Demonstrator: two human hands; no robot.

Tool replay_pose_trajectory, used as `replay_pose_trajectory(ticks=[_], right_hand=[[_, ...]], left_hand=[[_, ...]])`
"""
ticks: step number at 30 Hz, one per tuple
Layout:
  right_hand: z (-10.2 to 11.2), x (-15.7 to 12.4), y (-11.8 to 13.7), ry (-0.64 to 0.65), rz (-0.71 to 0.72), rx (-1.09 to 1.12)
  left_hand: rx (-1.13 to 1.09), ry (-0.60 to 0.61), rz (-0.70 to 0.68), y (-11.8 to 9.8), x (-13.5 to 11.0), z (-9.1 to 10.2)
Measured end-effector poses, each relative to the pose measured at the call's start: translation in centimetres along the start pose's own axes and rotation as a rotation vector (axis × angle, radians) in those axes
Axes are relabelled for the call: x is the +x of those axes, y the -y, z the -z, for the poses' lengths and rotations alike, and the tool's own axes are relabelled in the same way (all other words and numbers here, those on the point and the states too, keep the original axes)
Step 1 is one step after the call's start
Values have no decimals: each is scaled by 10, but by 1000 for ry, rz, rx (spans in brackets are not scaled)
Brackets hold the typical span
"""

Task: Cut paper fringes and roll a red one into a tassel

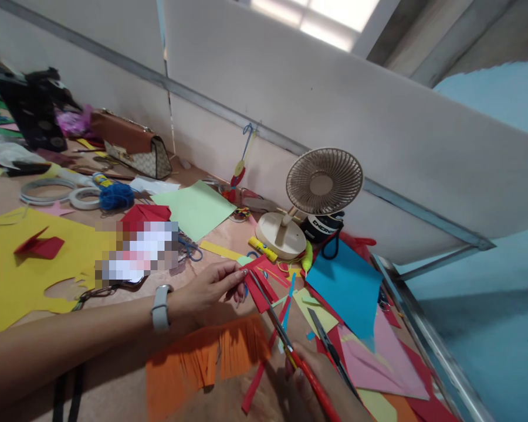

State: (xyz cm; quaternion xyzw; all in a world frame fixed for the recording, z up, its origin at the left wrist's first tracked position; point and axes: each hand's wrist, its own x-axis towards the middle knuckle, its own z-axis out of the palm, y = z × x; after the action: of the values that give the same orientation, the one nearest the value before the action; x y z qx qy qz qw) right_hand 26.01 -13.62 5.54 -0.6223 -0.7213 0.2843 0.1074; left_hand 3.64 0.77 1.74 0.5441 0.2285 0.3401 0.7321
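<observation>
Between the thumb and fingers of my left hand [222,280] is a piece of red paper [259,293]. My right hand [319,372] grips a pair of scissors [310,375] with red handles, whose blades point up and left and lie along the red paper. Whether the blades are parted is hard to make out. Orange paper [171,375], cut into a fringe, lies below my left wrist. Close to my right hand rest a box cutter [328,340] and a narrow red strip [253,387].
A small fan [324,180] stands by the wall, with a yellow glue stick [263,249] before it. Blue paper [347,281] and pink paper [385,357] lie on the right. Yellow paper [9,264], tape rolls [84,198] and a handbag [132,143] are on the left.
</observation>
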Motion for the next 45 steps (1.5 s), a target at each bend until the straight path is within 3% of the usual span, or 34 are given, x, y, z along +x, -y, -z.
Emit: replay_pose_trajectory(ticks=[23,31,38,45], right_hand=[[4,1,1,10,4,1],[5,0,19,7,12,111],[6,4,15,28,39,165],[4,3,16,-2,31,154]], left_hand=[[-12,-19,10,3,-3,-3],[54,3,-44,-2,-3,0],[25,-5,-38,3,-2,1],[82,6,-47,-6,-3,0]])
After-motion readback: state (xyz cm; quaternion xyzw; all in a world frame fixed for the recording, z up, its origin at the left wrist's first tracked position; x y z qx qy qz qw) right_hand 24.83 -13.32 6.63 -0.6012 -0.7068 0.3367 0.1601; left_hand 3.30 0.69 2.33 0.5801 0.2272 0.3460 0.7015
